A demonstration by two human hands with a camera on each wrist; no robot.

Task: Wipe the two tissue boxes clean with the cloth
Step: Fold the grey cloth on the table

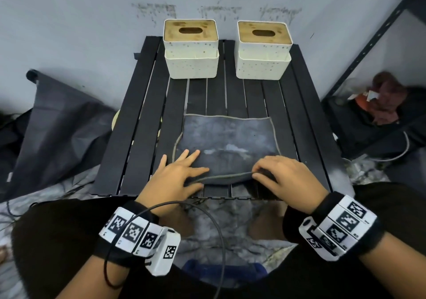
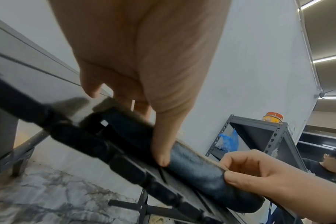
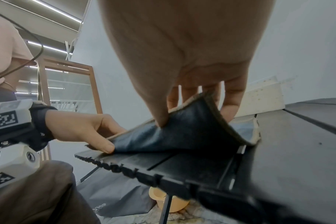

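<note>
We have the cloth (image 1: 227, 142) spread low in the middle of the head view, on the near half of the slatted desk (image 1: 138, 114), with its near edge folded up and over. Our right hand (image 1: 283, 174) pinches that raised edge between thumb and curled fingers; the right wrist view shows the thumb pressing the fold from below. Our left hand (image 1: 177, 176) lies mostly flat with fingers spread on the cloth's lower left corner, while the left wrist view shows its thumb tucked under the rolled edge, so it seems to be pinning more than gripping. The two boxes, the left box (image 1: 191, 49) and the right box (image 1: 264, 51), stand apart at the top of the frame, against the wall, speckled with dirt and not yet touched by the cloth. The risks, as we judge them: the fold hangs right at the desk's near edge, so a loose pinch could let the cloth slide off toward our lap. A bunched cloth would likely wipe poorly and smear the specks. The boxes look light, and pushing hard with one hand could shove them against the wall or tip them unless the other hand steadies them.
</note>
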